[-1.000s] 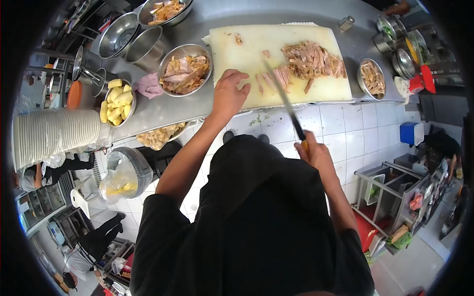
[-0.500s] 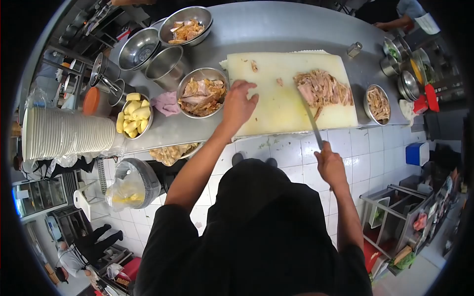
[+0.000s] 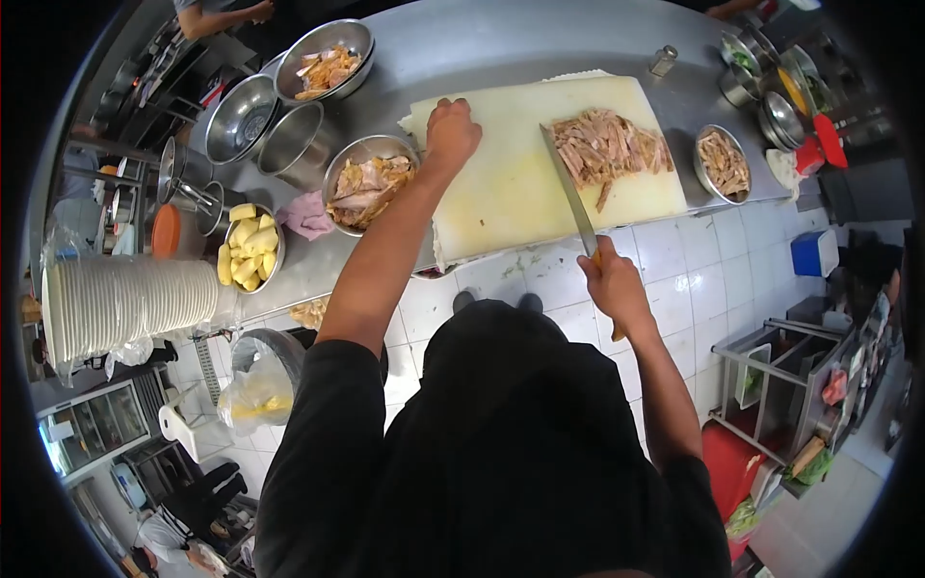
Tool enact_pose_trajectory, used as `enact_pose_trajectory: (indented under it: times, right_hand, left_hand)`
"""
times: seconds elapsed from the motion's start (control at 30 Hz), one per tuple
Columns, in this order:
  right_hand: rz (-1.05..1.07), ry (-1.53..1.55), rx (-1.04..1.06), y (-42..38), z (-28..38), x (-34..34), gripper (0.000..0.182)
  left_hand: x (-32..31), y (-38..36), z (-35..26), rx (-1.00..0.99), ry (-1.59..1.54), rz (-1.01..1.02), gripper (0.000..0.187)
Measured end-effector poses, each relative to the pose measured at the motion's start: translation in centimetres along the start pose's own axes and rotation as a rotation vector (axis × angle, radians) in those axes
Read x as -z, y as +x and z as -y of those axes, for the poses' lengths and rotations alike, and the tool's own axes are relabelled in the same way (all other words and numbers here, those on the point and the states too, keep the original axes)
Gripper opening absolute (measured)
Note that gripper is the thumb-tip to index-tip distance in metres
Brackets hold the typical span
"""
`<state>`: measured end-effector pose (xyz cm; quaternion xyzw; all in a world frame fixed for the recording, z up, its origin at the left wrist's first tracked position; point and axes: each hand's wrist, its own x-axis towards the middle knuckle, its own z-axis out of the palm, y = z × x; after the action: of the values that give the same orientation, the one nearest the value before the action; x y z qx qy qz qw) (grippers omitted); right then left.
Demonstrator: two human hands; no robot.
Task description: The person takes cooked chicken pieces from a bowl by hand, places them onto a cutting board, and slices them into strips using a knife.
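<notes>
My right hand grips a long knife by its wooden handle. The blade lies along the left edge of a pile of sliced cooked meat on the white cutting board. Over the board's far left part, my left hand has its fingers curled closed; whatever they may hold is hidden. Just left of that forearm stands a steel bowl of meat pieces, partly covered by the arm. A smaller bowl of sliced meat stands right of the board.
Steel bowls and a bowl of meat strips stand at the far left. Nearer are peeled yellow pieces, a pink cloth and stacked white containers. A shaker stands at the back. A lined bin is below.
My left hand has moved farther over the board and its fingers have closed. The small scraps there no longer show. The knife has shifted to the pile's left edge.
</notes>
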<state>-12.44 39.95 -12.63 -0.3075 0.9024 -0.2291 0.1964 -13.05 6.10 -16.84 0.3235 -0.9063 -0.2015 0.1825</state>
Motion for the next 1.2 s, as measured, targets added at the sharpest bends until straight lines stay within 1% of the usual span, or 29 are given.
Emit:
enact_pose_trajectory:
  times: [0.17,0.3,0.37,0.5,0.6,0.7,0.8,0.9,0.97,1.1,1.2]
  right_hand:
    - [-0.003,0.138,-0.039,-1.2,1.0,1.1,0.033]
    - [0.052,0.318,-0.177,-3.5,1.6,2.2,0.03]
    - [0.069,0.385,-0.23,-4.6,2.1,3.1,0.029]
    - [-0.06,0.444,-0.256,-5.3,1.2,3.4,0.032]
    - [-0.095,0.514,-0.305,-5.8,1.0,4.3,0.031]
    - [-0.112,0.549,-0.272,-6.3,-0.1,4.2,0.034]
    - [-0.102,0.562,-0.288,-6.9,-0.8,4.4,0.033]
    - [-0.107,0.586,-0.321,-7.2,-1.4,4.6,0.033]
    - [-0.107,0.596,-0.342,-7.3,-1.8,4.8,0.033]
    - [-0.115,0.655,-0.376,-7.2,-1.7,6.0,0.033]
    - [-0.136,0.668,-0.373,-6.7,-2.6,5.9,0.032]
  left_hand:
    - [-0.8,0.5,0.0,-0.038,-0.029,-0.017,0.025]
    - [-0.9,0.4,0.3,-0.069,-0.033,-0.008,0.022]
    - [-0.6,0.6,-0.2,-0.039,-0.021,0.041,0.021]
    - [-0.7,0.7,-0.9,-0.02,-0.082,0.084,0.022]
    - [-0.8,0.9,-1.6,0.023,-0.075,0.088,0.023]
    - [-0.7,0.9,-2.1,-0.017,-0.044,0.084,0.022]
    - [-0.3,0.5,-3.3,-0.013,-0.09,0.172,0.022]
    - [-1.0,0.6,-3.7,-0.01,-0.076,0.182,0.022]
    - [-1.1,0.7,-4.4,-0.019,-0.143,0.181,0.021]
    - [-1.1,1.0,-8.1,-0.051,-0.339,0.179,0.021]
    - [-3.4,1.7,-10.7,-0.247,-0.532,0.217,0.028]
